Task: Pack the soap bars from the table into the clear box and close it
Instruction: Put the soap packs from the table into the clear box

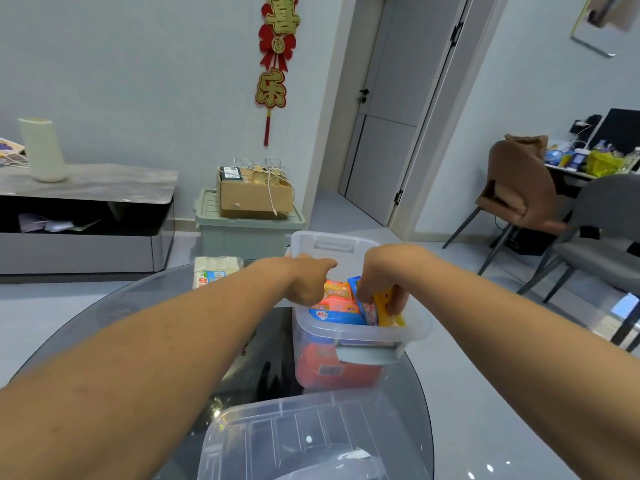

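Nearest the camera, the clear lid (pixel 311 441) lies flat on the round glass desk (pixel 408 393), off the box and well short of both hands. Just beyond it stands the clear box (pixel 360 336), open-topped, with a grey latch on its near wall and orange packaging showing through that wall.

The right hand (pixel 379 285) reaches down into the box from above. Its grip is closed around a yellow-wrapped soap bar (pixel 388 308), fingers curled over the top and thumb side, the bar standing on edge against the right inner wall. Just left of this grip, a blue-and-pink soap pack (pixel 363 306) is wedged upright, touching the yellow one.

The left hand (pixel 310 280) sits at the box's left rim, fingers loosely curled, index finger pointing out toward the far wall; whether it holds anything cannot be told. Right of this grip lie orange soap packs (pixel 337 294), and a blue soap pack (pixel 334 316) lies flat nearer the front wall.

Farther left of the left hand, a white packet (pixel 216 270) rests on the desk's far edge.
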`<state>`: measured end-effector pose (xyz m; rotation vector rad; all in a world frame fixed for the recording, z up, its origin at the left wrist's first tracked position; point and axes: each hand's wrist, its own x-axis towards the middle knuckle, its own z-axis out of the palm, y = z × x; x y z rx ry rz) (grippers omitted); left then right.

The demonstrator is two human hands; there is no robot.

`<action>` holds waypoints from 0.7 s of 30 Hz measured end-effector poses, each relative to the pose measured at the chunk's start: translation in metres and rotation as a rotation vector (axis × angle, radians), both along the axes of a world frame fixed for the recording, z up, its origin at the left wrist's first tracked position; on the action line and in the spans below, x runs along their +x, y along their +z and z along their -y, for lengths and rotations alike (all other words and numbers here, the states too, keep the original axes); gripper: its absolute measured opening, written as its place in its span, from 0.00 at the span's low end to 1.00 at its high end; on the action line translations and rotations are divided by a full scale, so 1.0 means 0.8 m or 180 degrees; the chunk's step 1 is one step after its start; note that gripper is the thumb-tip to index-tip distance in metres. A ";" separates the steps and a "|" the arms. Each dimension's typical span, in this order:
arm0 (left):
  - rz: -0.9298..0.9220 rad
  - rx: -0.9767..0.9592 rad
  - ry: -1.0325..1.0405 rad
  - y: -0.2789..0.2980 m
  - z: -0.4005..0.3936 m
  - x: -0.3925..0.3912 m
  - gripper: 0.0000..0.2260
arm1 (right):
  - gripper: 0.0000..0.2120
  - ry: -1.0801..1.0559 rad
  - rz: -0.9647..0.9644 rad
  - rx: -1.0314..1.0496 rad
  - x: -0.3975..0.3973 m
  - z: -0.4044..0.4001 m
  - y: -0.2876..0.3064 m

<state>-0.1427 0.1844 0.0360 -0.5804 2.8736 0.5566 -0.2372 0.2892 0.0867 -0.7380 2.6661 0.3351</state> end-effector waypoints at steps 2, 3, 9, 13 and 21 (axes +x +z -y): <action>-0.0026 0.0016 -0.0011 0.001 -0.001 0.002 0.37 | 0.16 0.0197 -0.0121 0.0341 0.011 -0.002 0.003; -0.0043 0.0027 -0.0026 0.002 -0.002 0.003 0.37 | 0.16 0.0360 -0.0273 0.0455 0.016 -0.001 0.005; -0.0133 0.0199 -0.0025 0.000 0.001 0.006 0.39 | 0.21 0.0484 -0.0478 -0.0125 0.015 0.003 0.007; -0.0182 0.0253 -0.0004 0.000 0.001 0.007 0.38 | 0.18 0.0486 -0.0440 0.0676 0.014 -0.010 -0.005; -0.0361 0.0560 0.0026 -0.004 0.005 0.010 0.38 | 0.12 0.0293 0.0164 0.0514 -0.004 -0.008 -0.026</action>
